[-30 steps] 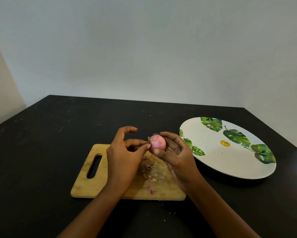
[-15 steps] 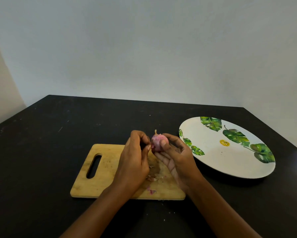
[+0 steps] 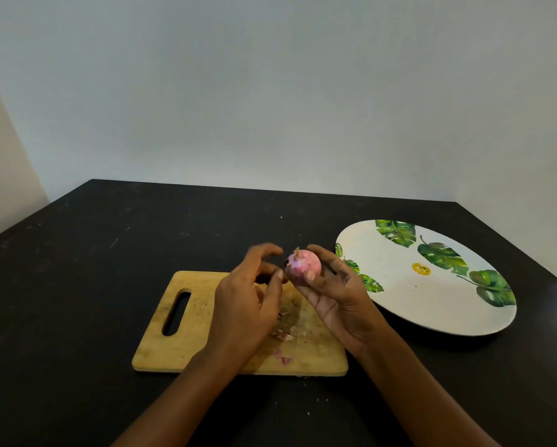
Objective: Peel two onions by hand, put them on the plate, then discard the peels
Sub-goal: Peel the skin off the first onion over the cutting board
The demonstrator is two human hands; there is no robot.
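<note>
Onion (image 3: 303,265): small, pink-purple, with a dry stub at its top. It is held in the air above the far right corner of the cutting board (image 3: 161,346), just short of the plate (image 3: 432,304). The right hand (image 3: 338,301) grasps it, fingers (image 3: 327,258) curled behind and the thumb pressed on the near face. The surface facing the camera looks mostly smooth and glossy, and a darker scrap shows near the stub, so my judgement is that peeling of this onion is nearly done but not finished. The left hand (image 3: 245,311) sits just left of the onion, released. Its thumb tip is at the onion's side and its forefinger is lifted and blurred, with nothing visible between them. Handling estimate: light, firm and round. Bare flesh is likely slick, so it could squirt out of a tight pinch. A cradling hold round the middle suits it better, which leaves the stub end free for the other hand to pick at. The remaining skin is probably thin and brittle and tears into flakes, so start it with a nail at the stub. Peel scraps (image 3: 283,333) lie in a loose pile on the board, and one pink piece lies nearer the front edge. The board, wooden with a slot handle, lies flat on the dark worktop (image 3: 77,285). The plate, white with a green leaf print, sits to its right and has no onion on it yet. The second onion is not in view. A plain pale wall stands behind.
</note>
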